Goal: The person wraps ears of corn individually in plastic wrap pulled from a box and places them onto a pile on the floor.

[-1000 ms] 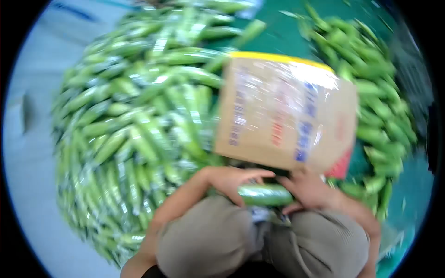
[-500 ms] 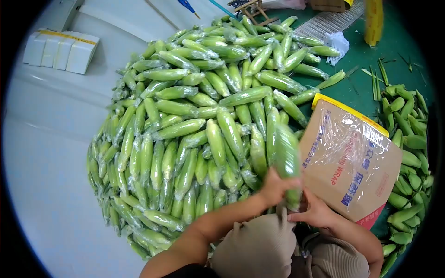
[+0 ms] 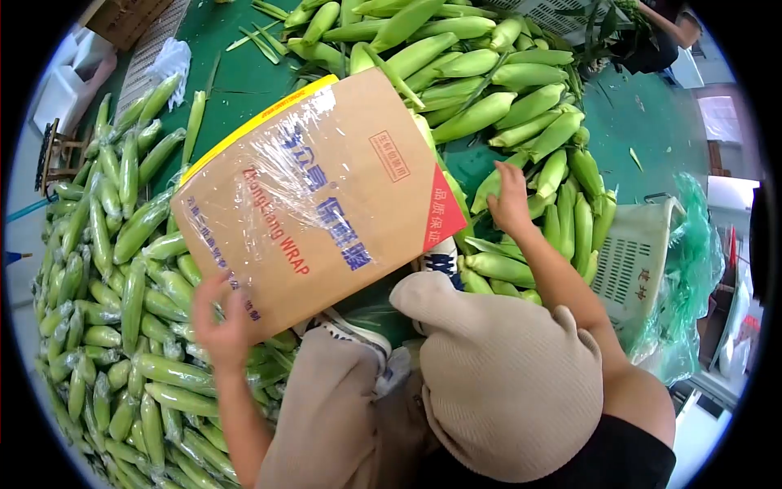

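My left hand [image 3: 221, 324], slightly blurred, is raised at the lower left edge of a cardboard box [image 3: 269, 196], with its fingers apart and nothing in them. To its left and below lies a large heap of ears of corn in clear film [image 3: 134, 285]. On the other side of the box, my right hand [image 3: 510, 202] reaches to a pile of unwrapped ears of corn in green husks [image 3: 533, 102]. Its fingers are spread beside one ear of corn [image 3: 486, 192]; whether they touch it I cannot tell. Clear film lies over the top of the box.
A white plastic crate [image 3: 623, 253] with green plastic [image 3: 680, 285] stands on the right. My knees [image 3: 513, 375] are close below the box. At the top right another person's arm [image 3: 672, 26] is near a second crate [image 3: 562, 20]. A crumpled white bag [image 3: 169, 72] lies at the upper left.
The view has swung to the right. The film-wrapped ear of corn is out of my hands, which have moved apart: the left toward the wrapped heap, the right to the unwrapped pile.
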A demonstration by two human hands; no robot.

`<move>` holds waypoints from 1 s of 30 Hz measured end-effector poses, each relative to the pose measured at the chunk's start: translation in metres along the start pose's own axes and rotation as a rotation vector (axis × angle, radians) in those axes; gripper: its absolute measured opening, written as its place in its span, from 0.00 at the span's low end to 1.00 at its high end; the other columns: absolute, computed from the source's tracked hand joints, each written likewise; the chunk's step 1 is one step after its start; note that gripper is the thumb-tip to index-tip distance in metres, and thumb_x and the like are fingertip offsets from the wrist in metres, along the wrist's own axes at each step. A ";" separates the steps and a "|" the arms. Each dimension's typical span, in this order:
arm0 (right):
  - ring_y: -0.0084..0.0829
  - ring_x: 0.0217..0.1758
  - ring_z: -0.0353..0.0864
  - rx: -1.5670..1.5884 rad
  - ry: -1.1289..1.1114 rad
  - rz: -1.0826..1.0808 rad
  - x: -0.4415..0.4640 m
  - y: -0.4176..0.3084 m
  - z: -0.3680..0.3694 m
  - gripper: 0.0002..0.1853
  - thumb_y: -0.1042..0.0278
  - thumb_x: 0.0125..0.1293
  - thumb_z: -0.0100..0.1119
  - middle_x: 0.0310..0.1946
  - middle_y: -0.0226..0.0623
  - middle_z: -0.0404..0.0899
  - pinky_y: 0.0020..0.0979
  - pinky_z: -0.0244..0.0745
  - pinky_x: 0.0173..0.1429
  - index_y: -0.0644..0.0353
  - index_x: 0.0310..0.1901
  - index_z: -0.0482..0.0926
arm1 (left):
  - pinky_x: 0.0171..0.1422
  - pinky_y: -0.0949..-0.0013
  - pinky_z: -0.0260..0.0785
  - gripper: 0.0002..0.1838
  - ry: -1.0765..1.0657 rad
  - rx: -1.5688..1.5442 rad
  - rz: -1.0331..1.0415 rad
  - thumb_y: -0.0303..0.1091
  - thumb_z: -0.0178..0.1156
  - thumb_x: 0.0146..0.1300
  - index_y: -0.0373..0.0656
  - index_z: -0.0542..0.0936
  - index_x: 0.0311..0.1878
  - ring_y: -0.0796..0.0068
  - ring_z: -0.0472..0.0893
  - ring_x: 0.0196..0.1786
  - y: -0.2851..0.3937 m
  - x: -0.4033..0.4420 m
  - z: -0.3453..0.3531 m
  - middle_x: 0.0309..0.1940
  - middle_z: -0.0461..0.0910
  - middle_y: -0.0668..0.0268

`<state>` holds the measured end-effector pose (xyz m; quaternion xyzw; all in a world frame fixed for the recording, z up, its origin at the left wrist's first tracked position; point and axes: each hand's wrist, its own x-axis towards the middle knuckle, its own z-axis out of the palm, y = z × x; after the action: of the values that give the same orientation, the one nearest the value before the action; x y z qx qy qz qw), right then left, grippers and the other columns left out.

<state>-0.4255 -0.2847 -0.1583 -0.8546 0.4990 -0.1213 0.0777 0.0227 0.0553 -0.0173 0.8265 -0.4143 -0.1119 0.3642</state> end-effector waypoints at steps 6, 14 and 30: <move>0.45 0.71 0.74 -0.420 -0.356 -0.392 0.025 0.066 0.013 0.25 0.68 0.63 0.66 0.60 0.37 0.80 0.63 0.62 0.79 0.50 0.63 0.80 | 0.78 0.49 0.63 0.21 -0.118 0.165 0.332 0.30 0.71 0.61 0.43 0.85 0.58 0.52 0.80 0.68 0.047 0.010 0.074 0.60 0.85 0.59; 0.52 0.64 0.81 0.263 -0.434 -0.409 0.120 -0.189 -0.131 0.42 0.62 0.49 0.85 0.59 0.49 0.80 0.46 0.78 0.69 0.60 0.66 0.75 | 0.77 0.48 0.64 0.29 0.317 0.127 0.437 0.30 0.76 0.55 0.43 0.81 0.62 0.52 0.77 0.66 0.044 0.038 0.069 0.66 0.78 0.57; 0.37 0.47 0.79 0.366 -0.387 -1.054 0.097 -0.209 -0.048 0.22 0.68 0.59 0.67 0.35 0.32 0.76 0.39 0.72 0.59 0.42 0.57 0.85 | 0.72 0.54 0.69 0.38 -0.172 0.188 0.201 0.30 0.80 0.51 0.54 0.81 0.70 0.51 0.78 0.66 0.028 0.110 0.058 0.62 0.80 0.60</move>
<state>-0.2187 -0.2676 -0.0469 -0.9666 -0.0450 -0.0694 0.2427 0.0469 -0.0702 -0.0262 0.7986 -0.5334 -0.1059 0.2581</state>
